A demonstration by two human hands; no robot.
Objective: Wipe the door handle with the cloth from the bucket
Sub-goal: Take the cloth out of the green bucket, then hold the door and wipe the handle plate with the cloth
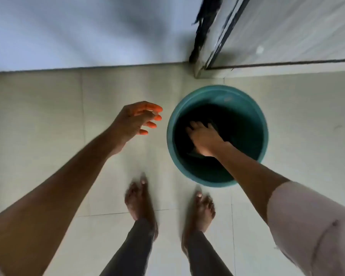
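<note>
While the view looks straight down from head height, the parts of the scene read as follows.

Bucket: a round teal bucket (217,136) stands on the tiled floor (48,116), right of centre, just in front of the bottom corner of a door frame (202,62).

Bucket interior: dark; any water level cannot be told.

Cloth: a dark cloth (194,151) lies inside the bucket, under and beside the right hand; its outline is hard to separate from the shadowed interior.

Right hand (204,140): reaches down into the bucket with the forearm crossing the near rim; the fingers are spread and pressed onto the cloth. Whether they have closed around it cannot be told.

Left hand (136,121): held in the air to the left of the bucket, apart from its rim, fingers loosely curled and parted, holding nothing. The fingertips glow orange in the light.

Sleeve: a pale sleeve (311,226) covers the right upper arm at the near right edge.

Feet: two bare feet (141,198) stand on the tiles at near centre, just short of the bucket, with dark trouser legs (131,250) above them.

Far side: a pale wall (88,32) at far left; a door or panel (297,30) at far right. The door handle is out of view.
</note>
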